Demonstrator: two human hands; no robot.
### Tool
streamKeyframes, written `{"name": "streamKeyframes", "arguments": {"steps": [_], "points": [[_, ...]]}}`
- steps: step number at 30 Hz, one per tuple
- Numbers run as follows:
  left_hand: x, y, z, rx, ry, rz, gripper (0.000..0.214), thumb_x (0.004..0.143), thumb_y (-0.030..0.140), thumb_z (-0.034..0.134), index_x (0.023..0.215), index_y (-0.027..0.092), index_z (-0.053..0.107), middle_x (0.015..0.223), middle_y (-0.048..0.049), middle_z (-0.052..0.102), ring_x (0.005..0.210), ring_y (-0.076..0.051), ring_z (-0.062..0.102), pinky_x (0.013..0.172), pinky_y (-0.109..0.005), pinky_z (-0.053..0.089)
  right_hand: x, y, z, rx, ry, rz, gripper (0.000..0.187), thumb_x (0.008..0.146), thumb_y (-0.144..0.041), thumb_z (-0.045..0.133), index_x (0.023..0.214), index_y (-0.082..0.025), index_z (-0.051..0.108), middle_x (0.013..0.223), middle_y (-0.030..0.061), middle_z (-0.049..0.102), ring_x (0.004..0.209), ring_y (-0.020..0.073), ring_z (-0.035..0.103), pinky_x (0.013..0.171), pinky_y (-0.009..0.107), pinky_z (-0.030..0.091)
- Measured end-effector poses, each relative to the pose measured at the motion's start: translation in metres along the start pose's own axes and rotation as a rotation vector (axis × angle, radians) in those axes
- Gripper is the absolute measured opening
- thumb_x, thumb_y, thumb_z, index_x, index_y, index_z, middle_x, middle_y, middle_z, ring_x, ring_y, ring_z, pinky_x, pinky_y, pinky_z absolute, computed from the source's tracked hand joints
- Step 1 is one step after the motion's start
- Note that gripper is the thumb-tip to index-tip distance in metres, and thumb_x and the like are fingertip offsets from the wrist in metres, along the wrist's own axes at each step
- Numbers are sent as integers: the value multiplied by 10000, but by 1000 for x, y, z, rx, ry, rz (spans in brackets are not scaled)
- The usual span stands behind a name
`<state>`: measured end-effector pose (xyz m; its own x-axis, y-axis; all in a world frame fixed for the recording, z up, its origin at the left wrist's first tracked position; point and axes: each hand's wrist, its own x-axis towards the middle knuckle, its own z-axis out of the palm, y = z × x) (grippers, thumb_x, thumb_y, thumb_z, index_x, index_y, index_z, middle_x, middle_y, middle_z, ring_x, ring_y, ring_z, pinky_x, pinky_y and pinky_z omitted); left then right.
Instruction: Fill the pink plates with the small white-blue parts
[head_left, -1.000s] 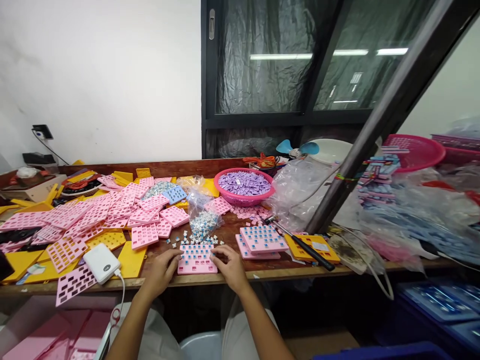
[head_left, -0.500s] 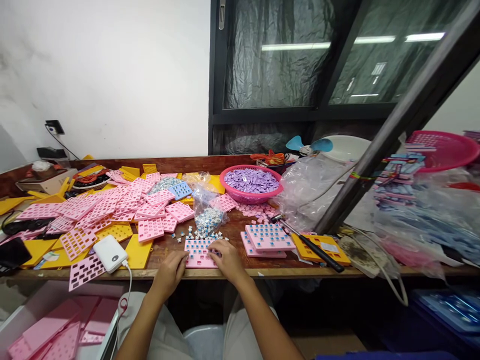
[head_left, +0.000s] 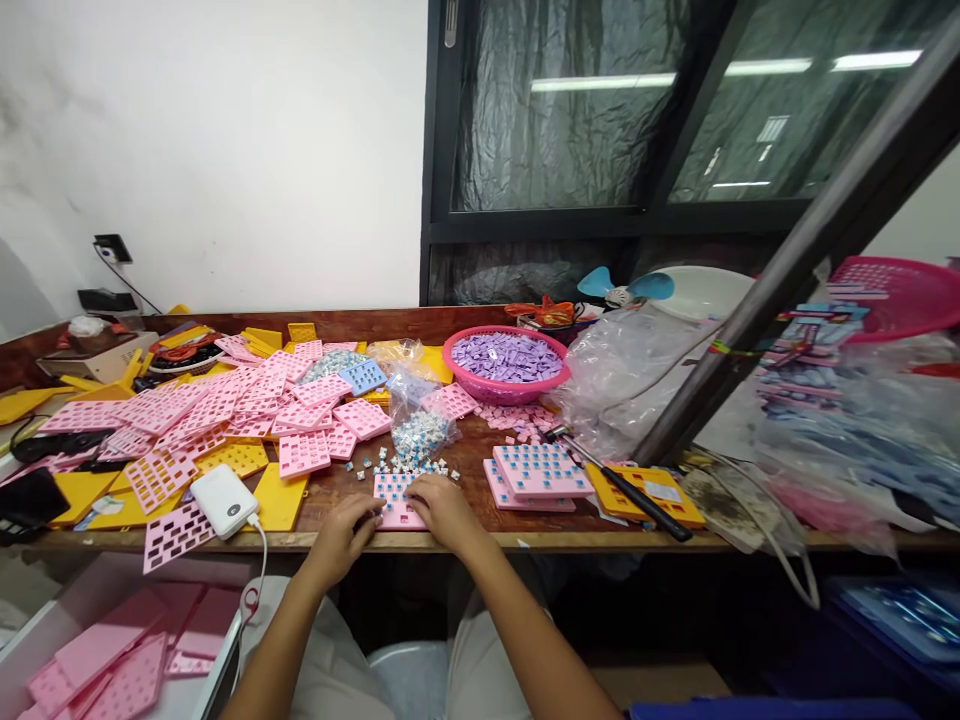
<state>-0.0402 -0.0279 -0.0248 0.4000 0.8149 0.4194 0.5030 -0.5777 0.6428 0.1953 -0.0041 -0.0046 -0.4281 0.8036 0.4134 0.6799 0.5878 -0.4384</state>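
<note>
A pink plate with square holes [head_left: 399, 516] lies at the table's front edge, its upper part filled with small blue-and-white key switches. My left hand [head_left: 346, 532] is closed at the plate's left edge, thumb and fingers against it. Over the plate's right half, my right hand [head_left: 444, 512] has its fingers drawn together and bent down onto the holes. Whatever is under those fingertips is hidden. Just beyond the plate, loose key switches [head_left: 421, 464] spill from a clear plastic bag [head_left: 416, 432].
On the right are two stacked pink plates with switches [head_left: 540, 472], a hammer [head_left: 637, 502] and a yellow plate [head_left: 679, 505]. Behind sits a pink basket [head_left: 506, 392] of purple pieces. Many pink plates [head_left: 217, 400] and a white power bank [head_left: 225, 500] lie left. A metal post [head_left: 750, 290] slants at right.
My right hand has shifted slightly left and up over the plate, covering more of its right side. My left hand stays at the left edge. The view has swung slightly.
</note>
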Motion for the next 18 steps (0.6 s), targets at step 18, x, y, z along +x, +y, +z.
{"name": "streamKeyframes", "arguments": {"steps": [18], "points": [[28, 40, -24, 377, -384, 16, 277, 898, 40, 451, 1056, 207, 607, 1075, -86, 674, 1015, -220, 625, 861, -313, 458, 26, -13, -28, -158, -271, 59, 337, 866, -10, 499, 1095, -202, 654, 1072, 76, 726, 991, 208, 655, 796, 260, 416]]}}
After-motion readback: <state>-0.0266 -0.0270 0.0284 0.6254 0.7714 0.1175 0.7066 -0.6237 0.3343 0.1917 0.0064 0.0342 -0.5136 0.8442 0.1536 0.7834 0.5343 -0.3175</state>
